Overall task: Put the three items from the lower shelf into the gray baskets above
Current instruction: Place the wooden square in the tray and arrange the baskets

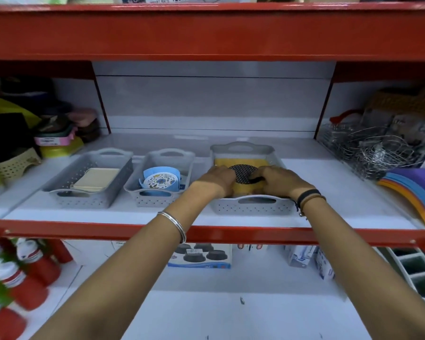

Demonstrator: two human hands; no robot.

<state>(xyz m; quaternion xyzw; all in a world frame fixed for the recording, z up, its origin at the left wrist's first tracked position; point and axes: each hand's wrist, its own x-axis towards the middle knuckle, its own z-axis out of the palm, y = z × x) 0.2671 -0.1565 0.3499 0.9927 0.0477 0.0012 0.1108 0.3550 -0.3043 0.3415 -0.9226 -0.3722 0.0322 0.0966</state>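
Note:
Three gray baskets stand in a row on the upper white shelf. The left basket (66,182) holds a cream flat box (96,179). The middle basket (155,201) holds a blue pack with a floral round disc (158,180). Inside the right basket (253,207) lies a yellow pack with a black round mesh disc (242,171). My left hand (217,180) grips the pack's left side and my right hand (276,181) grips its right side, both inside the basket.
Plastic tubs (59,141) crowd the shelf's left end. Wire baskets (375,148) and coloured plastic boards (417,190) sit at the right. The red shelf edge (231,234) runs under my forearms. Below are a box of black lids (200,256), red bottles (22,273) and a white divider tray (417,268).

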